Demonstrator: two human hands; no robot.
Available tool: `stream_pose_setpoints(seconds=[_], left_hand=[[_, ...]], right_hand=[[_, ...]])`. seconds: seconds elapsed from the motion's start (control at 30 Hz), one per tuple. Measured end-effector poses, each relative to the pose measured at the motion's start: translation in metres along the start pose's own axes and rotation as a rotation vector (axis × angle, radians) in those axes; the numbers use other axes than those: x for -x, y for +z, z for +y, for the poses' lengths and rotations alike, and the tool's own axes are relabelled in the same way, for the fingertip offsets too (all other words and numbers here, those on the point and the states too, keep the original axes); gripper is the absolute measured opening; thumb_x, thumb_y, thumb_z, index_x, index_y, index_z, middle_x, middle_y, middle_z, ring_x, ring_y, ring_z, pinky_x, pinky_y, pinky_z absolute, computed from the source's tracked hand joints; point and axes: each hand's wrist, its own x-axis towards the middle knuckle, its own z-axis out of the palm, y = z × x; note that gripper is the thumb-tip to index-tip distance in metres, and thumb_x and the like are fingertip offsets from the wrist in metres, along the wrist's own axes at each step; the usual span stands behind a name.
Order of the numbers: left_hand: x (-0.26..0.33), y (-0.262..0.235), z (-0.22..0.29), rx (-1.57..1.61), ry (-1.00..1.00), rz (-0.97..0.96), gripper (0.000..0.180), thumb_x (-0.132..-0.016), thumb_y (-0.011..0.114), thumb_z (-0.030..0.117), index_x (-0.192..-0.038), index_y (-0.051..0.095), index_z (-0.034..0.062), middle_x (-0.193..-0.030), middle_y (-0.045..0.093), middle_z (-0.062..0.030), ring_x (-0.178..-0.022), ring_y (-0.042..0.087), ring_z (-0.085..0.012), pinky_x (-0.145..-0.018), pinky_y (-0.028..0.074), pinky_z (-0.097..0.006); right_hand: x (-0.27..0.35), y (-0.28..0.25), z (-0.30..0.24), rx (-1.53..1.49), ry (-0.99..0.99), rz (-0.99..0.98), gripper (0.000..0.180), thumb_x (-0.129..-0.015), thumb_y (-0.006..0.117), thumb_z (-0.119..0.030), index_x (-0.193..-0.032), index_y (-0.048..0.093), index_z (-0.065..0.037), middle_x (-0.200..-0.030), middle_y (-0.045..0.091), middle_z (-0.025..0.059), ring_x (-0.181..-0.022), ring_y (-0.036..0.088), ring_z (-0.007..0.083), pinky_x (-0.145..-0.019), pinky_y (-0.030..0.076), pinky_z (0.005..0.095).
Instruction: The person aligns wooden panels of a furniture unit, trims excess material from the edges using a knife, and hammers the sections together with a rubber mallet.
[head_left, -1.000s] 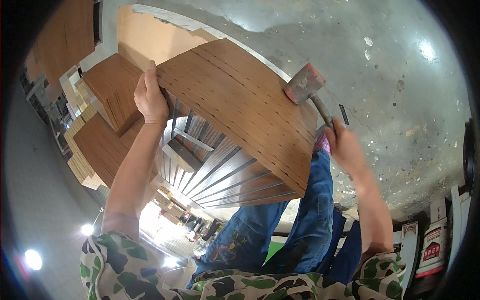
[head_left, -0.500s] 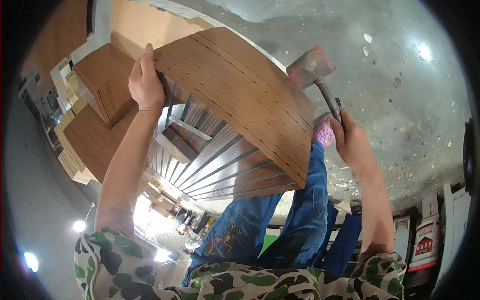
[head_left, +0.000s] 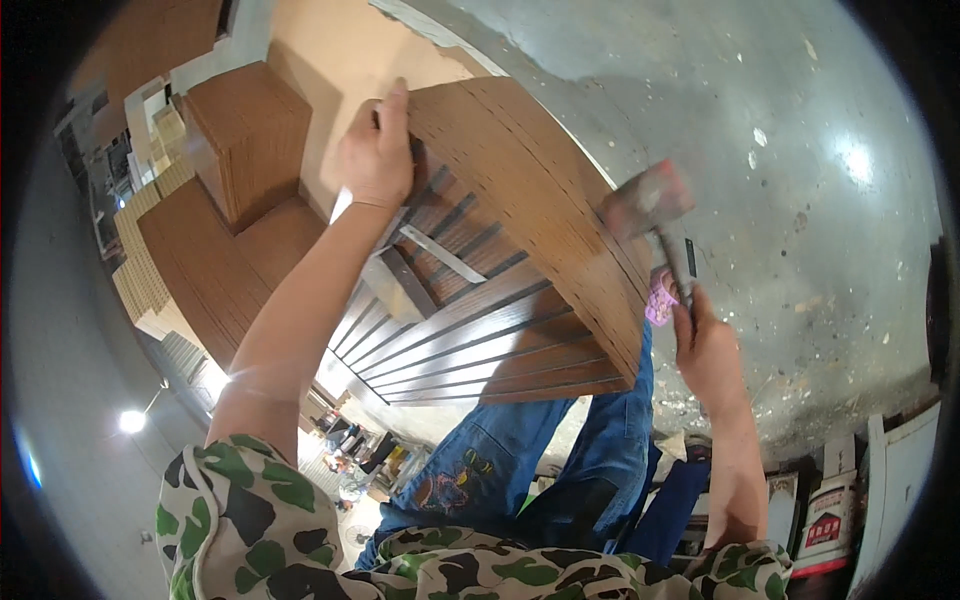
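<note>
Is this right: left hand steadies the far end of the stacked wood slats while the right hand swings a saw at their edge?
Not quite. In the head view the right hand grips a hammer, not a saw. The rest holds: the left hand steadies the far end of the stacked wood slats, with the hammer's head by their edge.

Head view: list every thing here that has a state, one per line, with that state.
Brown slatted wooden panel: tilted up on edge, slats showing beneath.
Left hand: grip closed on the panel's far edge.
Right hand: grip closed on the hammer handle.
Grey-headed hammer: raised, head at the panel's right edge.
Stacked brown wooden panels: lying flat, untouched.
</note>
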Motion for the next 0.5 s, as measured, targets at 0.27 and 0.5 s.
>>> stream_pose_setpoints(seconds=[0.27, 0.5], left_hand=[[0.000, -0.003, -0.001, 0.017, 0.011, -0.001, 0.059, -0.090, 0.039, 0.059, -0.078, 0.064, 0.0065, -0.077, 0.064, -0.0180, -0.077, 0.062, -0.0351, -0.071, 0.047, -0.040], [0.000, -0.003, -0.007, 0.038, -0.001, -0.046, 0.065, -0.093, 0.031, 0.061, -0.080, 0.063, 0.0056, -0.079, 0.065, -0.0166, -0.077, 0.062, -0.0347, -0.074, 0.047, -0.041]], right_hand=[[-0.072, -0.001, -0.034, -0.089, 0.120, -0.088, 0.036, -0.093, 0.052, -0.023, -0.117, 0.050, 0.005, -0.075, 0.059, 0.0305, -0.072, 0.059, 0.0473, -0.063, 0.047, 0.0506], [-0.121, 0.031, -0.067, -0.030, -0.034, -0.140, 0.032, -0.094, 0.047, -0.026, -0.102, 0.053, 0.004, -0.080, 0.059, 0.0318, -0.081, 0.056, 0.0500, -0.073, 0.044, 0.0534]])
